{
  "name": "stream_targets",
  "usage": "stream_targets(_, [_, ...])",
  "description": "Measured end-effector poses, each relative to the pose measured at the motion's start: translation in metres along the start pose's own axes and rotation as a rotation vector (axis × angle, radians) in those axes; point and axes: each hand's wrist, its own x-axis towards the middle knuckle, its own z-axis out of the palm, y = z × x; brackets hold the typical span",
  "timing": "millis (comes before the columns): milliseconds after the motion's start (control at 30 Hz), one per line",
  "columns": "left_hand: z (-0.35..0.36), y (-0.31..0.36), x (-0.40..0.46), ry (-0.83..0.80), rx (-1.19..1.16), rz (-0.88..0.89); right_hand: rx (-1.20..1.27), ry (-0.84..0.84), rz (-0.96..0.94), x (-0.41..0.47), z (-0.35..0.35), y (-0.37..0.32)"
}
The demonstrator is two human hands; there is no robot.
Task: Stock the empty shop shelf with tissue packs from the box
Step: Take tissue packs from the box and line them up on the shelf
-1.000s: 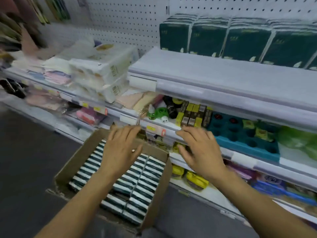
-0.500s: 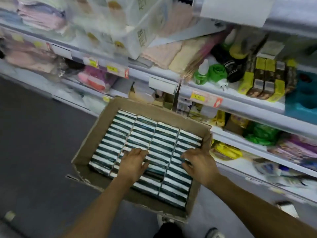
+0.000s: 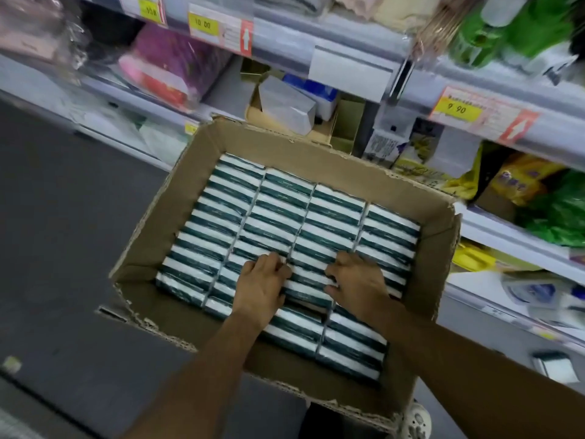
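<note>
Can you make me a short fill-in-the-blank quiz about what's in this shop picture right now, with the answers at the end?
1. The tissue packs stand in ____ columns inside the box.
2. The box is made of ____.
3. Both the left hand and the right hand reach ____ the box.
4. The yellow price tag at right reads ____.

Answers: four; cardboard; into; 9.90

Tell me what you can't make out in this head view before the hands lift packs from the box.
- Grip: left hand and right hand cover the tissue packs beneath; whether fingers have closed on any is hidden.
- Empty shelf to stock: outside the frame.
- Box depth: top layer hides anything below.
- Pack print: too small.
- Neighbouring shelf goods: motion-blurred.
</note>
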Motion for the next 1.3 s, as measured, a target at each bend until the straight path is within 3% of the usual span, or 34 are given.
stream_targets(167, [0.005, -0.004, -0.002, 0.063, 0.009, 0.056, -0.129, 0.076, -0.037, 0.004, 0.014, -0.002])
stream_targets(400, [-0.003, -0.004, 0.003, -0.029, 0.053, 0.092, 0.017, 0.048, -0.009, 0.005, -0.003, -0.014])
stream_targets(500, [-0.023, -0.003, -0.002, -0.062, -0.173, 0.048, 0.317, 0.091, -0.059, -0.012, -0.016, 0.001])
stream_targets(633, [-0.081, 0.005, -0.012, -0.161, -0.817, -0.219, 0.606, 0.141, -0.015, -0.041, -0.067, 0.018])
stream_targets(900, [-0.204, 0.041, -0.015, 0.186, -1.232, -0.393, 0.843, 0.398, 0.167, -0.097, -0.183, 0.049])
stream_targets(1067, [-0.269, 0.078, -0.015, 0.324, -1.285, -0.295, 1.059, 0.534, 0.172, -0.152, -0.259, 0.064])
stream_targets(1300, [-0.343, 0.149, -0.005, 0.345, -1.309, -0.141, 1.143, 0.733, 0.126, -0.227, -0.327, 0.092])
